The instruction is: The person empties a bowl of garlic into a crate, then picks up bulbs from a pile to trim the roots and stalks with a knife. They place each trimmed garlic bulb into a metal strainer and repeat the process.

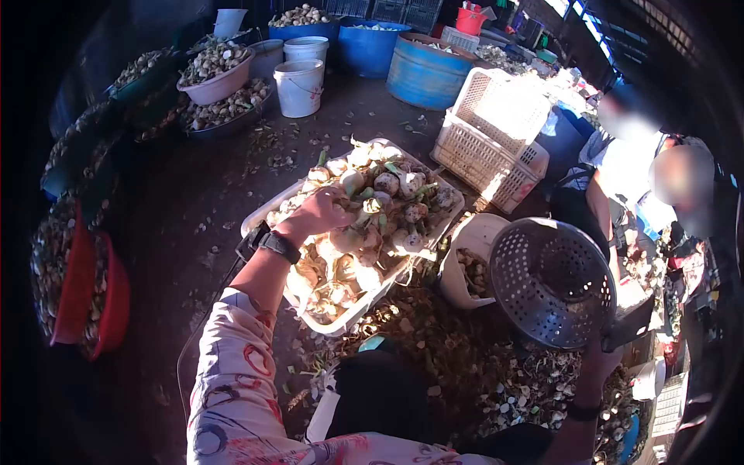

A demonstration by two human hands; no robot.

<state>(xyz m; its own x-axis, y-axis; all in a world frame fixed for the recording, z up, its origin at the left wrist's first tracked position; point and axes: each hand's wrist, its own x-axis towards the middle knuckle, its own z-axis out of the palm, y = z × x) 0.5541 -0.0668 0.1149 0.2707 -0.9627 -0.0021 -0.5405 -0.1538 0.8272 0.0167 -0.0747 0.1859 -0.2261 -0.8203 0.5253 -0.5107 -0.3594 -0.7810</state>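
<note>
A pale crate (329,325) heaped with whole garlic bulbs (387,184), some with stems, stands in front of me. My left hand (319,213) reaches over the heap from the left, its fingers curled around a garlic bulb among the others. On the right, my right hand (599,362) is closed at the lower end of a dark, flat blade-like tool (629,325); its fingers are mostly in shadow. Just above that hand is a metal colander (535,310), tilted with its holes facing me. A white bucket (457,287) holding garlic pieces sits between crate and colander.
Garlic scraps (511,387) cover the ground near my legs. Stacked plastic baskets (473,151) stand beyond the crate. Red basins (112,302) line the left; white buckets (299,89) and a large blue tub (426,74) are behind. Another person (620,163) is at the right.
</note>
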